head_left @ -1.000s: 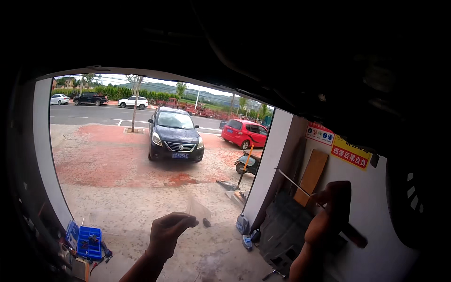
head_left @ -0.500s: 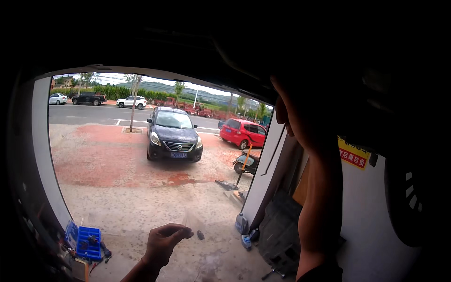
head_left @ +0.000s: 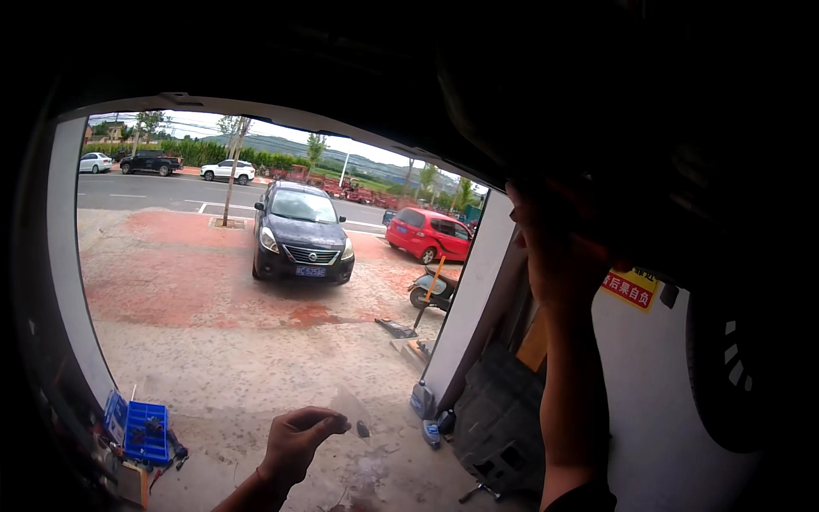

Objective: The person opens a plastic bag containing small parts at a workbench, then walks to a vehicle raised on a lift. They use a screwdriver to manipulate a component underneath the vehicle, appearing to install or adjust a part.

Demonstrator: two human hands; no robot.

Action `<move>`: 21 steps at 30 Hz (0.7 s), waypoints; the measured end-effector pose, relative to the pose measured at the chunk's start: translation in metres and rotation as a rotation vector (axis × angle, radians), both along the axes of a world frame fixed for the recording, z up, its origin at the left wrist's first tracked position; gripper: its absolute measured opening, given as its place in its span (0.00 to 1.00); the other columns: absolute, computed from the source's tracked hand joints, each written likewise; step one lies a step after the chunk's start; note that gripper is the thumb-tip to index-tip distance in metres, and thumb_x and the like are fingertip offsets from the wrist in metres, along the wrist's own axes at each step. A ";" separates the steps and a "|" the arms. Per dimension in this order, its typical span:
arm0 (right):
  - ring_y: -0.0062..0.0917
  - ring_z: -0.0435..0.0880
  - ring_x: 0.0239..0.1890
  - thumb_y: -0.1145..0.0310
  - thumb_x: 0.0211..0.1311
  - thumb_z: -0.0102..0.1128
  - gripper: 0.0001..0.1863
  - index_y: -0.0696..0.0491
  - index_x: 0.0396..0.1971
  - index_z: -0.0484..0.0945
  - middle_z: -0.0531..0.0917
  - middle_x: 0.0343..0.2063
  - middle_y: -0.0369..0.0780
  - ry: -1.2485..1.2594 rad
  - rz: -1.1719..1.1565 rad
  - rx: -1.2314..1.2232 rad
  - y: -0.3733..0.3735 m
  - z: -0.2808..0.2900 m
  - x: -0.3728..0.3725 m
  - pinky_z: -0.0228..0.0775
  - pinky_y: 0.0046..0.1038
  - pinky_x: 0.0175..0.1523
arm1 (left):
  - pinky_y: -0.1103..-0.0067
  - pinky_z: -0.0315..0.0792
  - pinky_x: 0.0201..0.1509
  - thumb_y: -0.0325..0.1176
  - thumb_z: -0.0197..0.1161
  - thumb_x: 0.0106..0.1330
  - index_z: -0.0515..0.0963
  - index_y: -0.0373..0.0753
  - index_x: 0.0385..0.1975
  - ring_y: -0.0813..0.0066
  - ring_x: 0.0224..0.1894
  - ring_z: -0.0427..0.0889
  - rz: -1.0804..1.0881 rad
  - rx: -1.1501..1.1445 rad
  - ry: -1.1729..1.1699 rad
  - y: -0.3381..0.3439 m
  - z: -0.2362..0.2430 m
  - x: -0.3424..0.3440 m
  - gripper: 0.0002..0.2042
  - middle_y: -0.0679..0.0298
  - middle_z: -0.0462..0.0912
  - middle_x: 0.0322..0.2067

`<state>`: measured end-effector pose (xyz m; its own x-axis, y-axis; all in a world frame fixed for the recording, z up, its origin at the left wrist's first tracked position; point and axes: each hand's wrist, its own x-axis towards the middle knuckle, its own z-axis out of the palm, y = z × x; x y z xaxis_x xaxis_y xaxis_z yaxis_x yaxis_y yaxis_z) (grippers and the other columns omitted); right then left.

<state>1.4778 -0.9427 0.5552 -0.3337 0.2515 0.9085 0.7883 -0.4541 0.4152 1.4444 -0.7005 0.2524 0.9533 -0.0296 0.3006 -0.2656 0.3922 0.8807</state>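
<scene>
My left hand [head_left: 299, 439] is at the lower middle, thumb and fingers pinched on a small clear plastic bag [head_left: 348, 401]. A small dark piece [head_left: 363, 429] shows beside the fingertips, seemingly inside the bag; its kind cannot be made out. My right hand [head_left: 559, 256] reaches up at the right, against the dark underside of a raised vehicle [head_left: 478, 111]. Its fingers fade into shadow, so whether they grip anything there is hidden. A wheel [head_left: 738, 358] hangs at the far right.
A blue toolbox [head_left: 145, 433] with tools stands low on the left. A large black panel [head_left: 495, 427] leans by the right wall, next to grey-blue jugs [head_left: 424, 405]. Outside the doorway are a dark car [head_left: 305, 235], a red car [head_left: 426, 233] and a scooter [head_left: 433, 288].
The view has shifted slightly, so the doorway sits further left and higher. My right hand has turned and moved deeper into the shadow under the vehicle. My left hand keeps its pinch.
</scene>
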 end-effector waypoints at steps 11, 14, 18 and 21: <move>0.12 0.78 0.21 0.68 0.67 0.62 0.22 0.50 0.60 0.73 0.80 0.23 0.34 0.106 -0.268 0.135 0.007 -0.050 0.006 0.68 0.15 0.26 | 0.79 0.78 0.48 0.20 0.62 0.64 0.83 0.30 0.38 0.75 0.40 0.85 0.133 0.189 -0.272 -0.006 0.086 -0.016 0.06 0.57 0.86 0.36; 0.12 0.76 0.17 0.67 0.69 0.58 0.18 0.53 0.56 0.74 0.79 0.20 0.34 0.382 -0.063 0.271 -0.002 -0.084 -0.018 0.66 0.13 0.23 | 0.77 0.79 0.47 0.18 0.61 0.64 0.82 0.30 0.39 0.73 0.42 0.85 0.179 0.312 -0.502 -0.012 0.110 -0.011 0.07 0.57 0.86 0.38; 0.13 0.75 0.16 0.69 0.70 0.56 0.12 0.56 0.49 0.76 0.80 0.22 0.36 0.612 0.295 0.361 -0.030 -0.099 -0.043 0.65 0.14 0.22 | 0.78 0.80 0.47 0.19 0.62 0.61 0.83 0.36 0.38 0.70 0.41 0.86 0.339 0.591 -0.809 -0.022 0.140 -0.006 0.08 0.60 0.86 0.38; 0.12 0.73 0.17 0.67 0.69 0.58 0.09 0.56 0.44 0.77 0.79 0.23 0.35 0.763 0.274 0.433 -0.051 -0.104 -0.043 0.63 0.16 0.23 | 0.77 0.80 0.47 0.21 0.63 0.60 0.85 0.38 0.37 0.69 0.40 0.86 0.369 0.649 -0.920 -0.040 0.158 0.000 0.08 0.61 0.87 0.37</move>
<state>1.4343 -0.9940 0.4517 0.3972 -0.1611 0.9035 0.8818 -0.2057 -0.4243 1.4443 -0.7402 0.4105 0.3695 -0.1982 0.9079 -0.9067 -0.2906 0.3055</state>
